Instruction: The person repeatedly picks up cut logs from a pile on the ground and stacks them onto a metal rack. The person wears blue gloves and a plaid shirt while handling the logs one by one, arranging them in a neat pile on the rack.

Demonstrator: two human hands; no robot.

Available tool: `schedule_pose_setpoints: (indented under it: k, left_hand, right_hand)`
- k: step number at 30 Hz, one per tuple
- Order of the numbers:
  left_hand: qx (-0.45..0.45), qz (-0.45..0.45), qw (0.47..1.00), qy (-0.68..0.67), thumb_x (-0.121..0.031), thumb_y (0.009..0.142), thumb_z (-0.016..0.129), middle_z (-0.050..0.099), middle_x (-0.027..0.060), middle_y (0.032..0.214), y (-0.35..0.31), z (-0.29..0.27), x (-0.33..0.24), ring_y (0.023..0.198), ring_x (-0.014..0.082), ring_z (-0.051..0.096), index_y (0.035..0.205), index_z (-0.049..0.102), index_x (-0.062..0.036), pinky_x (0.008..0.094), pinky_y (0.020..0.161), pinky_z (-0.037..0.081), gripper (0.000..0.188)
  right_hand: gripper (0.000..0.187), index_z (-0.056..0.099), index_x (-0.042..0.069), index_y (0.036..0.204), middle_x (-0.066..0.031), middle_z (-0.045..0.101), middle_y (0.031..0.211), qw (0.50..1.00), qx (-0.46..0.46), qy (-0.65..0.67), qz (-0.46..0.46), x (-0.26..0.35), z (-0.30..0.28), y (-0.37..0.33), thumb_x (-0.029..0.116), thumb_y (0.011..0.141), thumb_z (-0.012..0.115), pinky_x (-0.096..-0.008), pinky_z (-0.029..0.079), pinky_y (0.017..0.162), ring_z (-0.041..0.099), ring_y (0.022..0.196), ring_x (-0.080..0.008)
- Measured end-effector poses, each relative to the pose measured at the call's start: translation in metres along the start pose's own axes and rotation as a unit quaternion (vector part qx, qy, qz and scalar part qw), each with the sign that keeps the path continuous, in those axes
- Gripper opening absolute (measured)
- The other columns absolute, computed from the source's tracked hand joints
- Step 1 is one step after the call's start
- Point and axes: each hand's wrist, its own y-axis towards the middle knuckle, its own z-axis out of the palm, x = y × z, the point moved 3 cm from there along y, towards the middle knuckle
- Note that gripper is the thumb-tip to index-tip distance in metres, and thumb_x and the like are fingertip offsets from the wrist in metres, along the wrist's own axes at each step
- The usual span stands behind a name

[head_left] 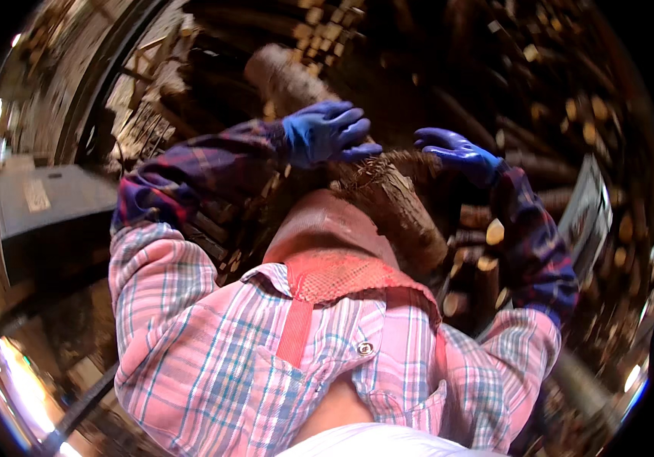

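Observation:
A thick log (403,206) with rough bark lies slantwise in front of my body, and shaggy bark fibres (412,162) stick out at its upper end. My left hand (327,134), in a blue glove, is over the log's far part with its fingers apart and slightly bent; whether it touches the wood I cannot tell. Beyond it, a paler, smoother length of log (285,76) reaches up and left. My right hand (460,154), also gloved in blue, hovers right of the fibres, fingers extended and holding nothing. A reddish apron (334,228) hangs from my chest near the log.
Stacked firewood (330,34) with pale cut ends rises at the far side. More logs (487,228) lie piled to the right, beside a grey sheet-like piece (590,217). At left stands a grey box-like surface (49,198), near a dark curved bar (102,68).

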Motion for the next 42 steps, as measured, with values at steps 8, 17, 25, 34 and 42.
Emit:
schedule_pose_setpoints:
  k: [8,17,25,34,42]
  left_hand:
    - [-0.227,0.059,0.970,-0.060,-0.018,0.078,0.060,0.052,0.0083,0.122,0.253,-0.010,-0.076,0.112,0.0259,0.053,0.129,0.046,-0.0184,0.0396,0.096,0.043,0.053]
    - [-0.162,-0.285,0.140,-0.934,-0.039,0.091,0.052,0.056,0.0043,0.122,0.345,0.053,-0.183,0.112,0.0200,0.052,0.125,0.052,-0.0090,0.0354,0.098,0.040,0.046]
    - [-0.097,-0.114,0.380,-0.913,-0.034,0.086,0.062,0.058,0.0093,0.116,0.450,-0.049,-0.197,0.108,0.0162,0.054,0.125,0.049,0.0024,0.0299,0.093,0.042,0.055]
    - [-0.065,-0.171,0.569,-0.802,-0.032,0.085,0.066,0.048,0.0126,0.132,0.335,0.011,-0.183,0.120,0.0206,0.046,0.133,0.043,0.0015,0.0320,0.100,0.038,0.063]
    - [-0.140,-0.746,0.434,-0.485,-0.032,0.082,0.068,0.060,0.0116,0.101,-0.137,0.217,-0.229,0.090,0.0213,0.055,0.116,0.053,0.0021,0.0378,0.078,0.045,0.050]
  right_hand:
    - [0.064,0.035,0.000,0.137,-0.0090,0.050,0.128,0.841,-0.142,0.485,-0.195,-0.179,0.071,-0.181,0.034,0.089,0.061,-0.0350,0.039,0.099,0.049,0.113,-0.0181]
    - [0.089,0.037,0.004,0.136,-0.0124,0.049,0.127,0.767,-0.639,-0.057,0.007,-0.168,0.091,-0.268,0.037,0.065,0.080,-0.0363,0.040,0.097,0.049,0.116,-0.0237]
    - [0.094,0.017,0.009,0.146,-0.0147,0.045,0.132,0.642,-0.710,0.189,-0.219,-0.201,0.043,-0.341,0.020,0.072,0.075,-0.0377,0.045,0.094,0.049,0.115,-0.0256]
    - [0.098,0.022,0.006,0.144,-0.0223,0.046,0.132,0.563,-0.799,-0.209,-0.003,-0.277,-0.133,-0.529,0.046,0.070,0.073,-0.0397,0.039,0.101,0.046,0.121,-0.0336]
    - [0.066,0.043,-0.002,0.128,-0.0193,0.055,0.117,0.661,-0.681,-0.279,0.149,-0.383,-0.111,-0.503,0.030,0.078,0.071,-0.0365,0.042,0.092,0.053,0.107,-0.0302]
